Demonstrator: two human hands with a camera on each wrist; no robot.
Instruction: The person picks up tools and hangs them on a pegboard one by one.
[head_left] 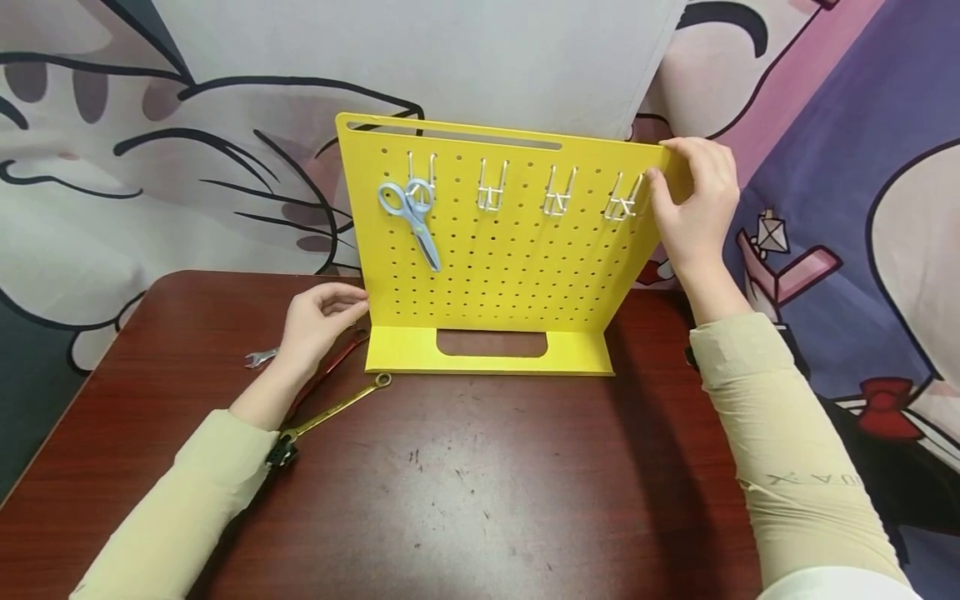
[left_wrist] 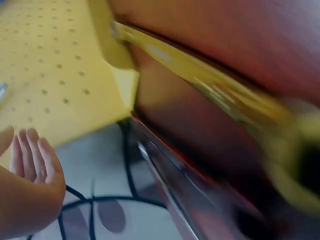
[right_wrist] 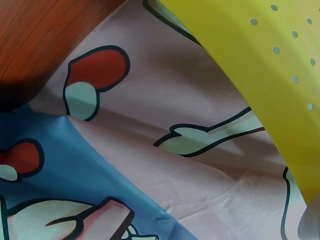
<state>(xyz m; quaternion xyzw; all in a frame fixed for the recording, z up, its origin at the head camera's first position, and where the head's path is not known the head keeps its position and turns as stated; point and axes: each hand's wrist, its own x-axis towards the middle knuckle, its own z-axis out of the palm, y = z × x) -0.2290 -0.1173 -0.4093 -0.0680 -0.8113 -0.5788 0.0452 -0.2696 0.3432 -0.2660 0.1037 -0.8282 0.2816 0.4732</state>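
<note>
A yellow pegboard (head_left: 491, 267) stands on the table, carrying several white wire hooks. Light blue scissors (head_left: 415, 215) hang from the leftmost hook (head_left: 422, 171). At the board's upper right corner my right hand (head_left: 701, 200) grips the edge, thumb on the front face. In the right wrist view only a sliver of that hand shows, low on the right. My left hand (head_left: 318, 325) is at the board's left edge, fingertips right against it in the head view. Its fingers (left_wrist: 39, 157) look fairly straight in the left wrist view, with the board behind them.
Near my left forearm lie a gold-coloured wrench (head_left: 337, 408), a red tool (head_left: 330, 367) partly behind the hand, and a small silver wrench (head_left: 260, 358). The dark red wooden table (head_left: 480, 483) ends at a wall covering (head_left: 247, 167) with cartoon prints.
</note>
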